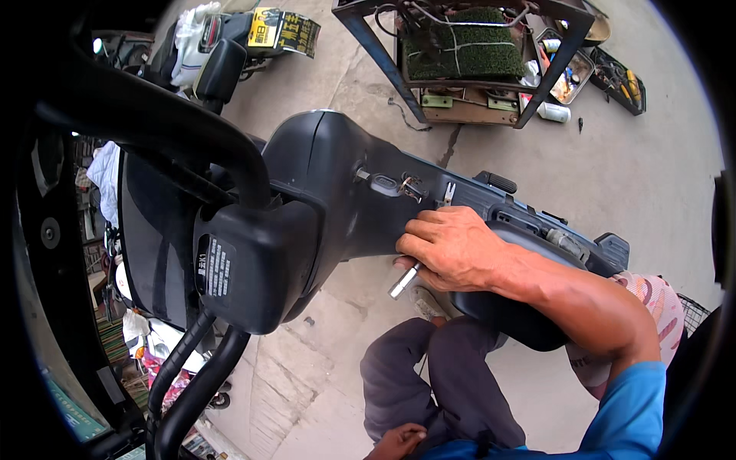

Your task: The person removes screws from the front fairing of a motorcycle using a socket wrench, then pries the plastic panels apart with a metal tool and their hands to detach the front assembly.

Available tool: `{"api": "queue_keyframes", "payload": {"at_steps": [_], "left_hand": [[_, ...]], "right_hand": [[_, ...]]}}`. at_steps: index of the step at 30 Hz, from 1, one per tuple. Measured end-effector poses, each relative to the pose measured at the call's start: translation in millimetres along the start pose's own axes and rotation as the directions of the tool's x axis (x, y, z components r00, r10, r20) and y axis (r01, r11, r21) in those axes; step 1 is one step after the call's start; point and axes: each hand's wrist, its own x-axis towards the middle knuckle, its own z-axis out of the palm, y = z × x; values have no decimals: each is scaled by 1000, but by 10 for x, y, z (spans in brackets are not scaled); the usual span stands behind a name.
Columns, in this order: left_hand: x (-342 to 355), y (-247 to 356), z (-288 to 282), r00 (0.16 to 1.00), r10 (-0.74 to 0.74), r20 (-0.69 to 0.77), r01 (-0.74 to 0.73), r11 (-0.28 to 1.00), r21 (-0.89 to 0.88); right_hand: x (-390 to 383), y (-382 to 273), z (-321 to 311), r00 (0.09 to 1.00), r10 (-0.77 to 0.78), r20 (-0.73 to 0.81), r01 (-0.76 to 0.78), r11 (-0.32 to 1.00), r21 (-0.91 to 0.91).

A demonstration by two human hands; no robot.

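Firmly, in the head view, you close your right hand [452, 245] around a silver metal tool [404, 281], whose cylindrical end juts from beneath your fist toward the concrete floor [322, 364]. Your forearm reaches in from the right, below a blue sleeve [630, 410], and crosses above the black seat [510, 318] of a dark scooter [330, 184]. Your left hand [402, 441] sits low at the bottom edge, just beside your grey trousers [471, 376]; its fingers look curled, but you cannot tell from this angle whether they grip anything.

Just beyond your right knuckles, a small pronged metal piece [449, 193] stands up from the scooter's body. Farther left, a key with a grey fob [383, 184] lies near a cluster of exposed metal parts [414, 188]. Black handlebars [245, 165] sweep across the left side.

Across the floor, a metal stand [380, 54] carries a green turf-like pad [475, 54]. To its right lie a tray of assorted items [585, 77] and a black case [640, 103] with yellow-handled tools, while a white canister [554, 113] rests on its side nearby. Pink patterned cloth [663, 310] shows behind your elbow.
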Motion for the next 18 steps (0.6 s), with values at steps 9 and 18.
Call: {"api": "queue_keyframes", "payload": {"at_steps": [9, 18], "left_hand": [[1541, 1998, -1075, 148, 760, -633, -793, 473, 383], [1568, 3048, -1546, -347, 796, -495, -680, 150, 718]], "right_hand": [[-114, 10, 81, 986, -159, -43, 152, 980, -127], [-147, -37, 102, 974, -197, 113, 217, 955, -202]]}}
